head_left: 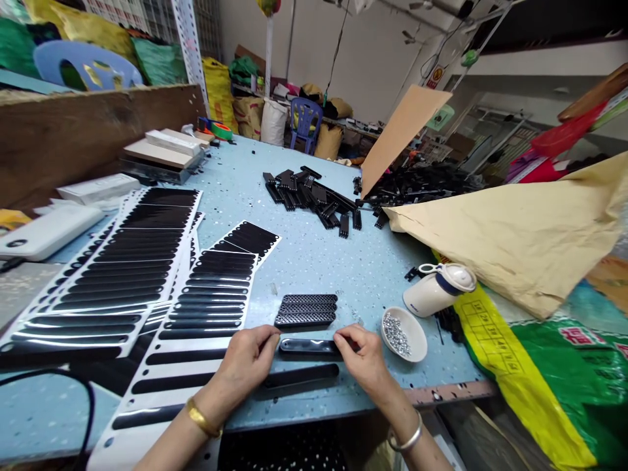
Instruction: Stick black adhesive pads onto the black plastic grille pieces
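A glossy black strip (309, 347) with a rounded left end lies level between my hands at the table's front. My right hand (362, 358) pinches its right end. Just off its left end, my left hand (248, 356) is closed, thumb pressed to forefinger; what they hold, if anything, is hidden. Nearer me rests a second, matt black strip (307, 375), its left part beside my left hand. Beyond the glossy strip sits a small block of black perforated pieces (307, 310) side by side. A white sheet of black strip stickers (210, 294) reaches under my left forearm.
More sticker sheets (132, 255) overlap at left. A white bowl of small metal pieces (417, 347) and a white bottle (434, 291) stand at right. Black parts (314, 196) are heaped farther back. Brown paper (515, 229) and a green-yellow sack (540, 379) border the right side.
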`<action>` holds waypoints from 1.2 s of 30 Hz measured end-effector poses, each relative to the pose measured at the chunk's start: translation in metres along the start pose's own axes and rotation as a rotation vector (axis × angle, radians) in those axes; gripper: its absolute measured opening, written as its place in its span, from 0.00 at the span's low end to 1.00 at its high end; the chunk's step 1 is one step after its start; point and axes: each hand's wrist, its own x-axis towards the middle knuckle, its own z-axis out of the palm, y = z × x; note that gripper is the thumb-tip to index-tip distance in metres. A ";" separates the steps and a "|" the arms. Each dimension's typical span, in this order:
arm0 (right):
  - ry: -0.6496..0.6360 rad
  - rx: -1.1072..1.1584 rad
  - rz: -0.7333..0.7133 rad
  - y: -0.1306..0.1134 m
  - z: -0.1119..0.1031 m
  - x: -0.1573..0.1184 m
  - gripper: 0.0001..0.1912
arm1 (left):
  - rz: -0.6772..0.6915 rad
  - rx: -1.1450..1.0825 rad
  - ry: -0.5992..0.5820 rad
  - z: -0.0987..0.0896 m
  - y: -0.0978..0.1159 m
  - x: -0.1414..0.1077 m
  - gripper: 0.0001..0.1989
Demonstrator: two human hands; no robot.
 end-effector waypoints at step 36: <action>0.156 0.177 0.182 0.007 -0.005 -0.004 0.25 | 0.078 0.151 0.137 0.006 0.003 -0.003 0.19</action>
